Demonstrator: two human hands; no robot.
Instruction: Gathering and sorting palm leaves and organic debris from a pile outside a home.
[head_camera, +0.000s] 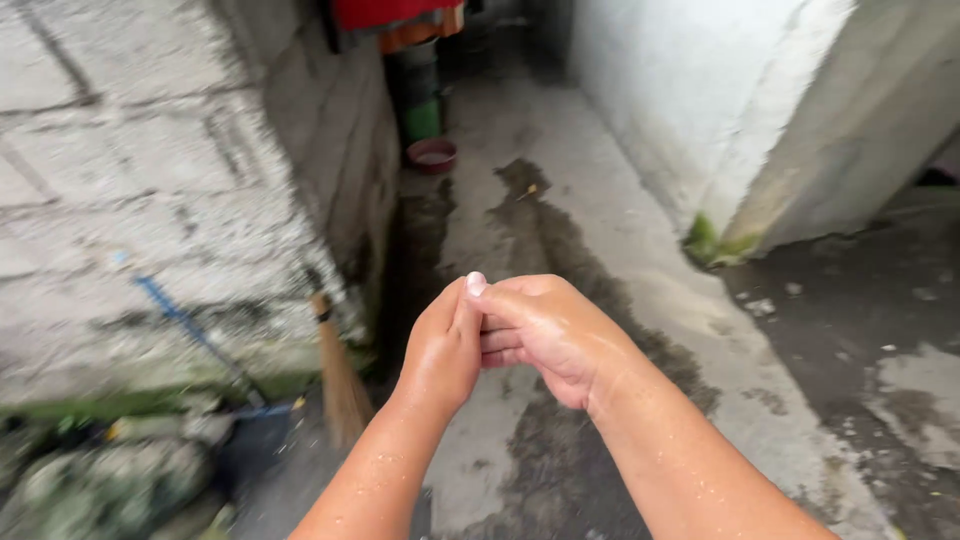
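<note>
Both wet hands clasped, left hand (441, 345) gripping right hand (545, 330); block wall (150, 180) left, alley open ahead.

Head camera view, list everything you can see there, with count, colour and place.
broom: one, straw-coloured, leaning at the left wall's foot
dustpan: one, dark blue with a blue handle, beside the broom
bowl: one, red, on the ground far up the alley
container: one, green, behind the bowl
block wall: grey, left
plastered wall: whitish, right
ground: concrete, wet streak
left hand: wet, clasped against the right hand, holding nothing visible
</note>
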